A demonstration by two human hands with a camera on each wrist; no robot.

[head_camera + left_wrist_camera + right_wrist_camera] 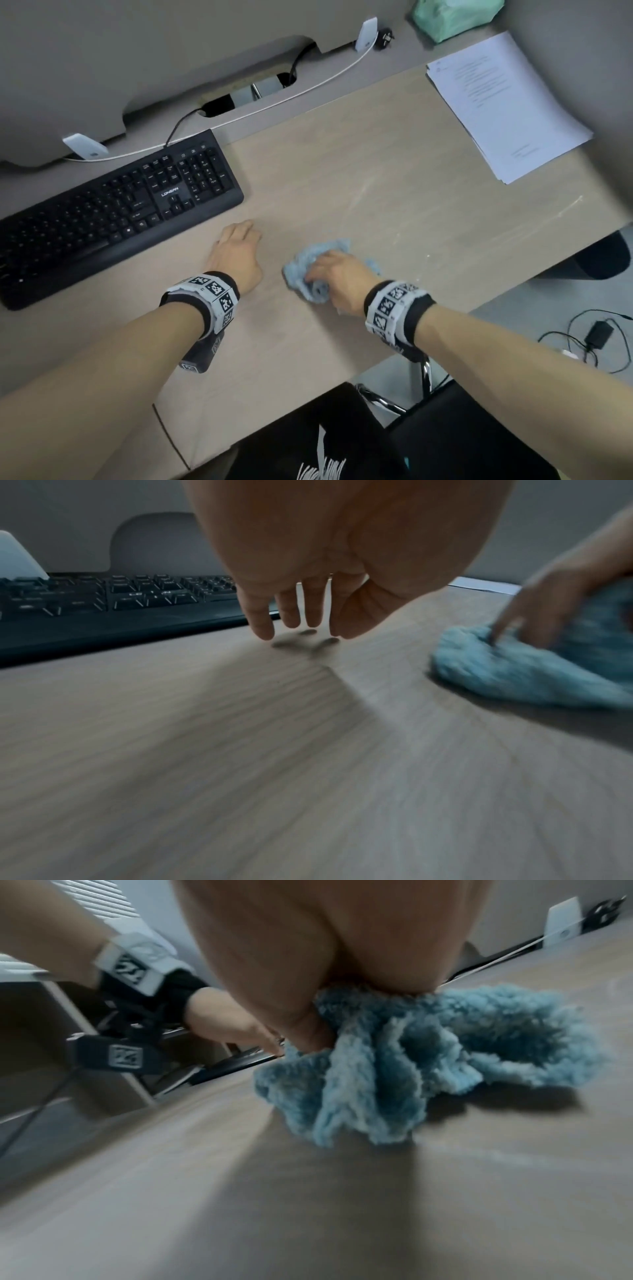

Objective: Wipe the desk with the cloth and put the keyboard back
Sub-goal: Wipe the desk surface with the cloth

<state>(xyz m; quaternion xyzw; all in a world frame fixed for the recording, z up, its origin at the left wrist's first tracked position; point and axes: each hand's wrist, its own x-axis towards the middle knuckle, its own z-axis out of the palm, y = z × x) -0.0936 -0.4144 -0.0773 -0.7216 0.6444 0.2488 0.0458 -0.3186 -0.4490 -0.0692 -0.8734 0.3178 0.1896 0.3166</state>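
A crumpled light-blue cloth (313,265) (514,674) (394,1064) lies on the wood-grain desk (376,178), and my right hand (334,274) (308,961) grips it and presses it down near the front middle. My left hand (238,251) (301,620) hovers just over the desk with relaxed fingers pointing down, holding nothing, a short way left of the cloth. The black keyboard (113,212) (120,601) sits pushed to the far left of the desk at an angle, just beyond the left hand. White smears (363,192) mark the desk to the right.
A stack of printed papers (503,106) lies at the back right, a green tissue pack (452,17) behind it. White monitor feet (84,147) and cables (291,96) run along the back. The desk's front edge is near my wrists, a black chair (462,428) below.
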